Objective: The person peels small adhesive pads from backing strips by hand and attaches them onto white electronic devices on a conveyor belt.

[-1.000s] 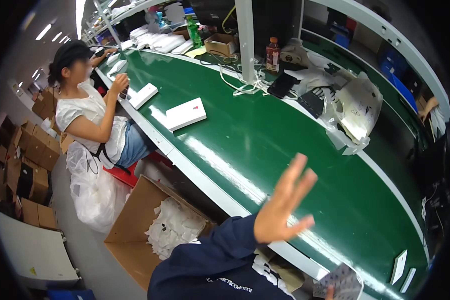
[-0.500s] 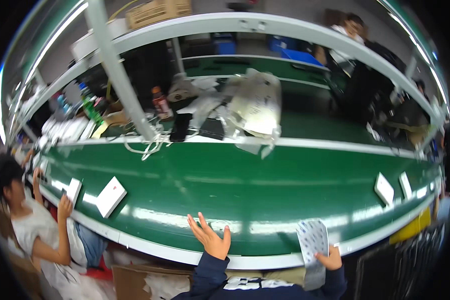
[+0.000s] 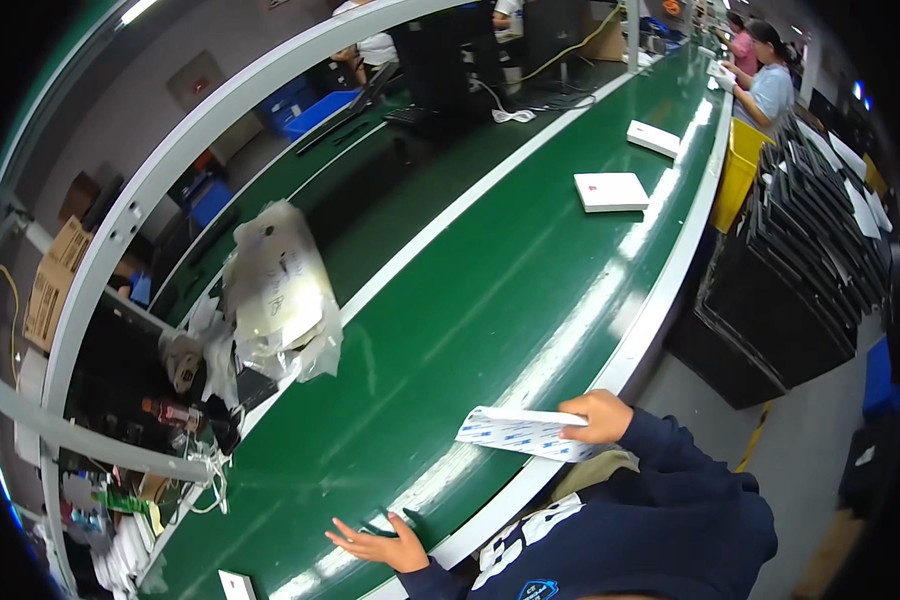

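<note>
My right hand point(image 3: 598, 415) grips one end of a bendy white sheet point(image 3: 520, 430) printed with small blue marks. It looks like a sheet of stickers or film, held over the near edge of the green conveyor belt point(image 3: 420, 350). My left hand point(image 3: 380, 546) is empty above the belt, palm partly up and fingers spread. A white box point(image 3: 610, 193) lies flat farther along the belt, with a second white box point(image 3: 654, 138) beyond it. Part of another white box point(image 3: 236, 586) shows at the lower edge.
Stacked black trays point(image 3: 785, 270) and a yellow bin point(image 3: 738, 170) stand beside the belt on the right. A plastic bag point(image 3: 282, 290) lies on the shelf across the belt, near a metal frame point(image 3: 120, 210). A person point(image 3: 770, 90) works farther along.
My view has swung to the right, so the belt now runs diagonally toward the upper right. The white sheet stays in my right hand, tilted closer to level. My left hand stays spread.
</note>
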The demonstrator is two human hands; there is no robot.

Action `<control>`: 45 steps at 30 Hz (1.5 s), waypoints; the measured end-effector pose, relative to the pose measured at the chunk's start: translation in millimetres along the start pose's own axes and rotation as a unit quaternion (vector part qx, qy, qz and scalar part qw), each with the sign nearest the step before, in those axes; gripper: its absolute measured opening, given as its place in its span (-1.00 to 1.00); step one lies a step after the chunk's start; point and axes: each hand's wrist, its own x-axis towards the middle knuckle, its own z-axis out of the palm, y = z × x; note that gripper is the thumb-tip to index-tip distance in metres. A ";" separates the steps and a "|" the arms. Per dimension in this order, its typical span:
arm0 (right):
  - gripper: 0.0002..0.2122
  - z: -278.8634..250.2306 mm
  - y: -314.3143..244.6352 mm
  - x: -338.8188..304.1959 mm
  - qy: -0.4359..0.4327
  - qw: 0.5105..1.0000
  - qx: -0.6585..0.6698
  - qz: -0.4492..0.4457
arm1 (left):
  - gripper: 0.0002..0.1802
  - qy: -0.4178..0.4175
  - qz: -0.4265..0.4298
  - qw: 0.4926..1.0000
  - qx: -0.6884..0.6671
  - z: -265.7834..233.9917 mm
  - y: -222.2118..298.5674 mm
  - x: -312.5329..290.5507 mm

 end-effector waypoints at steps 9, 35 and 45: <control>-0.83 9.9 -3.6 -7.5 0.043 0.993 0.050 -0.099 | -0.12 0.092 -0.003 0.988 0.120 -1.8 -25.4 -1.2; -0.83 -10.4 -2.4 -29.4 0.095 0.935 0.183 -0.289 | -0.52 -0.521 0.401 0.702 -0.275 45.0 136.5 -48.8; -0.60 19.1 -31.8 -19.5 0.081 0.936 0.060 -0.338 | -0.42 -0.588 0.305 0.659 -0.356 32.8 126.1 -52.5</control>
